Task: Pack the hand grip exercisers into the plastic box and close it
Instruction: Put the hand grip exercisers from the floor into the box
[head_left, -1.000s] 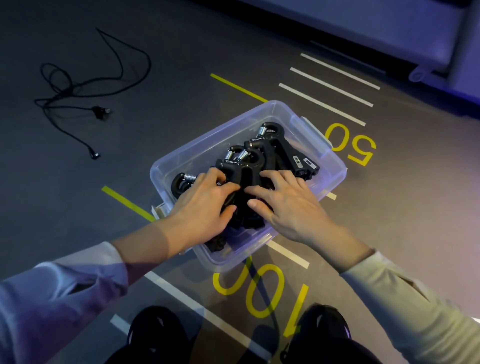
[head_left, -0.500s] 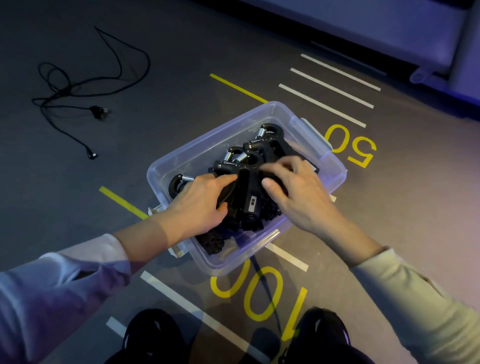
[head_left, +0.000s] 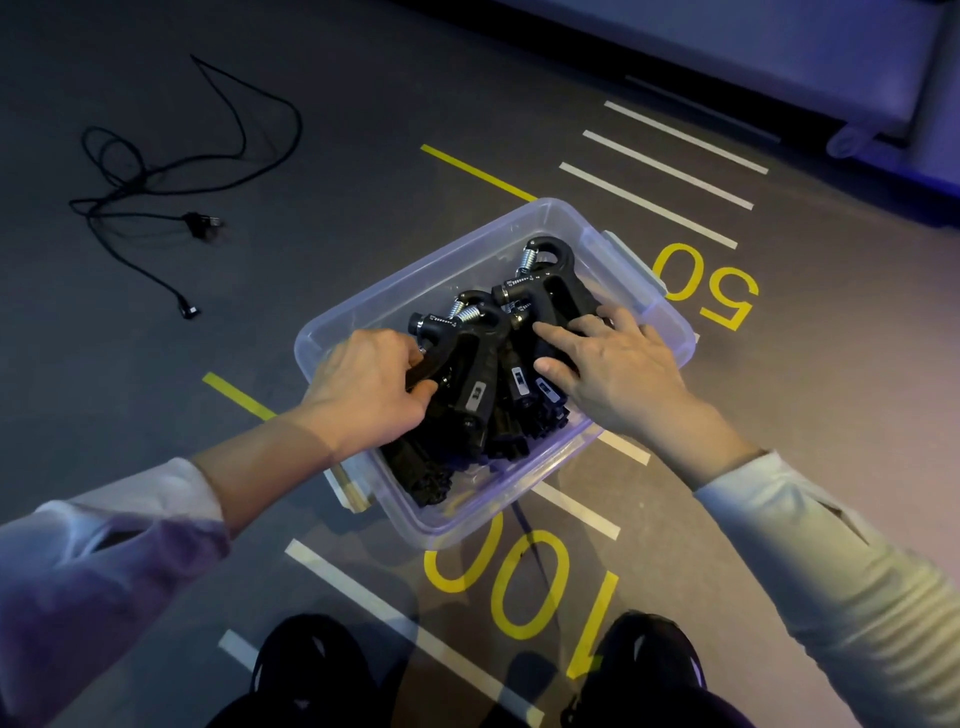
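Beside the plastic box (head_left: 641, 291), yellow floor numbers (head_left: 706, 288) read 50, 100.

1 clear plastic box (head_left: 631, 260), no lid in view. Hand grip exercisers (head_left: 470, 358) piled inside: approx 5–6, exact no. can't be told, they overlap and the hands cover some; 3 spring ends show, 3 small white labels show. 2 hands in the box: left hand (head_left: 363, 389), right hand (head_left: 613, 371). 2 light sleeves. 1 black cable (head_left: 156, 171) on the floor, tangled. Floor marks: 2 yellow nos., "50" (head_left: 706, 286) and "100" (head_left: 519, 592); 2 yellow lines; 3 white lines far side, more white ones near side, partly hidden. 2 dark shoes at bottom edge.
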